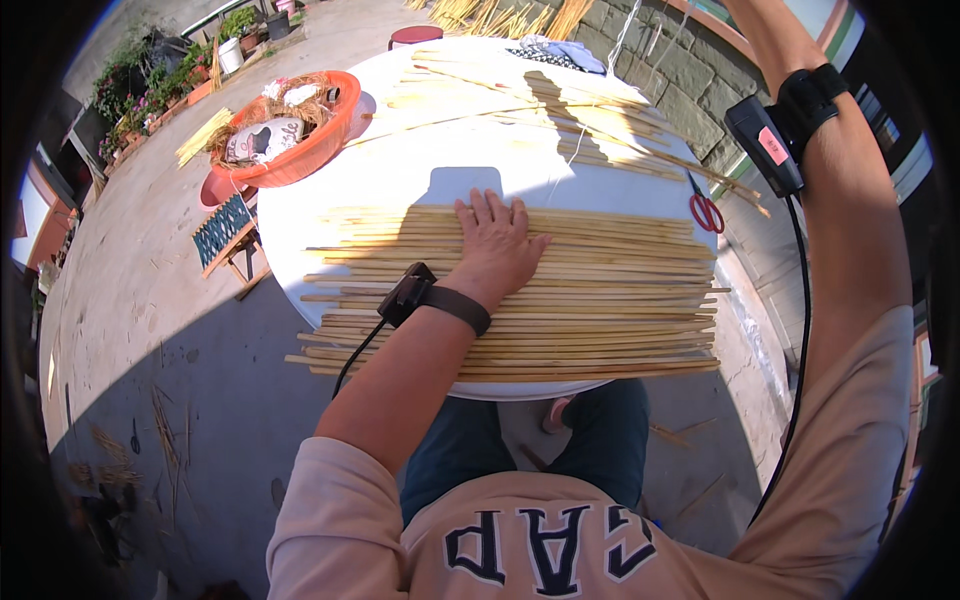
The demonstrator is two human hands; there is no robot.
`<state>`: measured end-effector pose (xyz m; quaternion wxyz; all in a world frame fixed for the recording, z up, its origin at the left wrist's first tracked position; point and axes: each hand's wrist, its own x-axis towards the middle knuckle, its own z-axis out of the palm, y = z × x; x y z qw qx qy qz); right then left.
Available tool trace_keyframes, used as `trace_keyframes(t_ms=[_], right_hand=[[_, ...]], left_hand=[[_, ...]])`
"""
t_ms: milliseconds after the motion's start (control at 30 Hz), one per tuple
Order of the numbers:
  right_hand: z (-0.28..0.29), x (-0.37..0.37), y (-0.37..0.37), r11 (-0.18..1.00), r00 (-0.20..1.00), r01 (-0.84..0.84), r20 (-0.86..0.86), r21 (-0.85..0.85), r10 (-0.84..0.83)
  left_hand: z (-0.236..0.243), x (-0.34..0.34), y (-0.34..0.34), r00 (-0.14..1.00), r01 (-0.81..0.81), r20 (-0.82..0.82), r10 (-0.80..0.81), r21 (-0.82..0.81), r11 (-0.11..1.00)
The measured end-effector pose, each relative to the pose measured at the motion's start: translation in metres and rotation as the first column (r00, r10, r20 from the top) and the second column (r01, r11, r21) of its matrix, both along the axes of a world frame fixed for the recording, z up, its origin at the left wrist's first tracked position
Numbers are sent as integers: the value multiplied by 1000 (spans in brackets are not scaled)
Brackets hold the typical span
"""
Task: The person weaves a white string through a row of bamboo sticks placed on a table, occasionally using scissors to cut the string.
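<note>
My left hand (497, 238) lies flat, fingers spread, on a row of pale yellow stalks (600, 290) laid side by side across a round white table (380, 190). A dark band with a small black box circles that wrist. My right forearm (850, 210) is raised at the right, strapped with a black device; its hand is beyond the top edge. White thread (622, 40) hangs near the table's far right side. Red-handled scissors (706, 212) rest at the table's right edge. More loose stalks (480, 115) lie on the far half.
An orange basin (345, 125) holding a printed bag and fibrous material stands at the table's far left. Folded cloth (565, 55) lies at the far edge, by a stone wall (680, 70). A small folding stool (235, 245) stands left; stalk scraps (165, 430) litter the floor.
</note>
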<state>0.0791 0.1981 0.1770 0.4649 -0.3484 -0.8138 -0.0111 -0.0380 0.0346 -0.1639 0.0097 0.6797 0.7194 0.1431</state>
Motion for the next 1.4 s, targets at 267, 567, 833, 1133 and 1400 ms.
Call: trace_keyframes(t_ms=[267, 567, 833, 1133, 1400], right_hand=[[-17, -17, 38, 997, 997, -7, 77, -73, 13], [-83, -42, 119, 964, 971, -41, 216, -263, 100], [-178, -26, 54, 888, 901, -15, 380, -460, 212], [-172, 82, 51, 738, 959, 35, 230, -674, 164], [-133, 98, 38, 900, 993, -88, 37, -427, 115]], left_hand=[[-4, 5, 1, 1000, -13, -25, 14, 66, 998], [-8, 6, -3, 998, -30, -51, 38, 141, 990], [-2, 8, -3, 999, -23, -47, 27, 89, 996], [2, 6, -1, 991, -45, -130, 40, -32, 998], [2, 7, 1, 989, -50, -143, 43, -47, 998]])
